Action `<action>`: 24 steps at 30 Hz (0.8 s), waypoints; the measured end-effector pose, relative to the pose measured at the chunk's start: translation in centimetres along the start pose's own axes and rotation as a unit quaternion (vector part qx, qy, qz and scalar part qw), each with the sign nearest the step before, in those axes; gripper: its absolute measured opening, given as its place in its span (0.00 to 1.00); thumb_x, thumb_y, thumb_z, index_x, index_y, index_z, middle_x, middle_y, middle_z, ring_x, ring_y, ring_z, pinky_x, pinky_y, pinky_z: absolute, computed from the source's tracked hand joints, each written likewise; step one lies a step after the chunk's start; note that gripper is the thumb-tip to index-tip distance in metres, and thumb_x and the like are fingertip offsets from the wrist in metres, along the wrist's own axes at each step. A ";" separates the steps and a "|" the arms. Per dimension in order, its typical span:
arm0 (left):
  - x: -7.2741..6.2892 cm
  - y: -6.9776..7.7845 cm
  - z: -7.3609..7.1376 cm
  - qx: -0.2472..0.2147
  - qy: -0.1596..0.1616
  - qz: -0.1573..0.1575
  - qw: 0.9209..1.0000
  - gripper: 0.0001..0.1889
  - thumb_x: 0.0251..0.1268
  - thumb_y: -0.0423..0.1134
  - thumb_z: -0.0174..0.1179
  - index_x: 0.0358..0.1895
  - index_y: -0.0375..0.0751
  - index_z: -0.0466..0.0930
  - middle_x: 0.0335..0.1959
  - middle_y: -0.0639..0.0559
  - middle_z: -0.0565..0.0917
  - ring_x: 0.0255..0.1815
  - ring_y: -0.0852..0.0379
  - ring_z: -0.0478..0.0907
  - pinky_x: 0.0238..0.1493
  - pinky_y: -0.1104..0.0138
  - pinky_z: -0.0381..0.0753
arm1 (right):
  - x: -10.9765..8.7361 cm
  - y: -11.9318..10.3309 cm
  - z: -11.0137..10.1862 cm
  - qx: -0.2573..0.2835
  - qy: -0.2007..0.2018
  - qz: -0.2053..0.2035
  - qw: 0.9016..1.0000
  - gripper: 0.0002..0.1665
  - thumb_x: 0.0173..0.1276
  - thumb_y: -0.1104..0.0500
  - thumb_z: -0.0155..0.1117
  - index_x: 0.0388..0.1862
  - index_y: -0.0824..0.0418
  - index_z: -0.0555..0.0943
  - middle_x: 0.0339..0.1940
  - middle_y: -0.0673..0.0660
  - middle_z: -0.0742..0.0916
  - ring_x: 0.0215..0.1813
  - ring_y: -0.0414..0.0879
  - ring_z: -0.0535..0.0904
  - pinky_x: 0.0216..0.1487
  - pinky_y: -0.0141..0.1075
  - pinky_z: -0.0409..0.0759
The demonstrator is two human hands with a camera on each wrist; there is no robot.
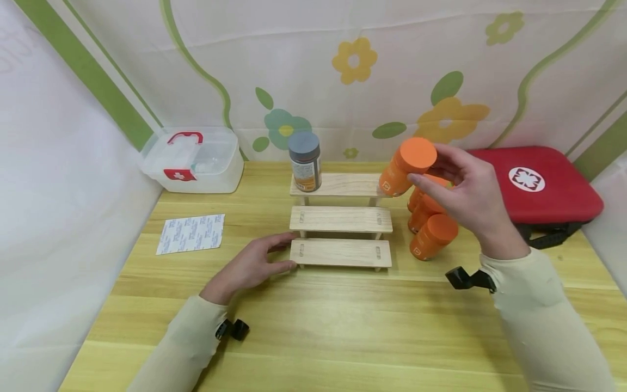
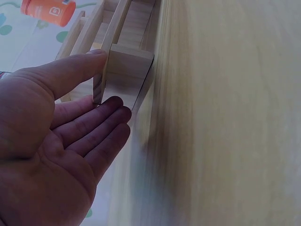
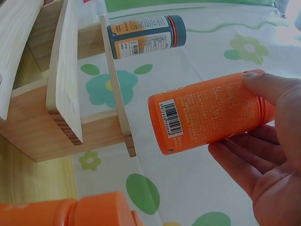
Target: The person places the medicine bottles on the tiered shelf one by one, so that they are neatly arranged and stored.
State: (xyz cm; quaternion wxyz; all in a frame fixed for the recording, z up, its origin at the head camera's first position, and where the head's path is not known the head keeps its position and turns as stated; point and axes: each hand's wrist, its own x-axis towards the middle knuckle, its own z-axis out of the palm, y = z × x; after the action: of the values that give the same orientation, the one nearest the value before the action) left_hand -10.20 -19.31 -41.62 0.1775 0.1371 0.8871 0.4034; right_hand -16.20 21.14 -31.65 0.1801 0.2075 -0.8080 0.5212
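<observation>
My right hand (image 1: 467, 190) holds an orange bottle (image 1: 404, 166) near its lid, between thumb and fingers. The bottle tilts, its base beside the right end of the top step in the head view. In the right wrist view its barcode side shows, with a gap between bottle and step. My left hand (image 1: 254, 261) is at the left end of a three-tier wooden step rack (image 1: 340, 253), thumb and fingertips around the lowest step's end. A grey-lidded bottle (image 1: 306, 163) stands upright on the top step's left end. More orange bottles (image 1: 433, 237) stand right of the rack, partly hidden behind my right hand.
A clear first-aid box (image 1: 210, 169) with a red handle sits at the back left. In front of it lies a printed white packet (image 1: 192, 234). A red case (image 1: 548, 190) with a white emblem stands at the back right. A flowered curtain (image 1: 303, 54) hangs behind the table.
</observation>
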 end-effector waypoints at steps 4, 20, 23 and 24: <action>-0.1 0.1 0.0 -0.002 0.000 -0.004 1.000 0.35 0.73 0.44 0.72 0.80 0.46 0.72 0.80 0.44 0.75 0.79 0.40 0.74 0.82 0.42 0.70 | 0.4 0.1 0.5 0.004 -0.009 0.027 1.000 0.33 0.63 0.72 0.79 0.69 0.67 0.83 0.53 0.38 0.89 0.55 0.32 0.88 0.58 0.18 0.83; 0.1 -0.1 0.1 -0.010 -0.002 -0.002 1.000 0.35 0.74 0.44 0.72 0.80 0.47 0.72 0.80 0.45 0.75 0.80 0.41 0.73 0.82 0.42 0.70 | 1.9 0.5 2.8 0.001 -0.044 0.047 0.998 0.31 0.68 0.65 0.79 0.70 0.65 0.82 0.56 0.48 0.91 0.53 0.28 0.87 0.60 0.20 0.84; 0.1 -0.1 0.1 -0.009 -0.001 -0.002 1.000 0.35 0.74 0.44 0.72 0.80 0.47 0.72 0.80 0.45 0.75 0.80 0.41 0.74 0.82 0.42 0.70 | 2.2 0.5 2.9 -0.007 -0.049 0.056 0.997 0.31 0.70 0.64 0.78 0.71 0.64 0.82 0.58 0.55 0.90 0.53 0.28 0.86 0.60 0.19 0.83; 0.0 -0.1 0.1 -0.010 -0.001 -0.003 1.000 0.35 0.74 0.44 0.72 0.80 0.47 0.72 0.80 0.45 0.75 0.80 0.41 0.74 0.82 0.42 0.70 | 2.2 0.5 3.0 -0.009 -0.051 0.060 0.997 0.31 0.70 0.63 0.78 0.71 0.64 0.82 0.59 0.58 0.90 0.53 0.28 0.86 0.60 0.18 0.82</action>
State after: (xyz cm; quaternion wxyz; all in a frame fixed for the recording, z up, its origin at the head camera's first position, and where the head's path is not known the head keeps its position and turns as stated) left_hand -10.21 -19.30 -41.78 0.1812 0.1335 0.8833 0.4114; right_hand -18.58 18.24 -32.06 0.1091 0.1837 -0.8315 0.5128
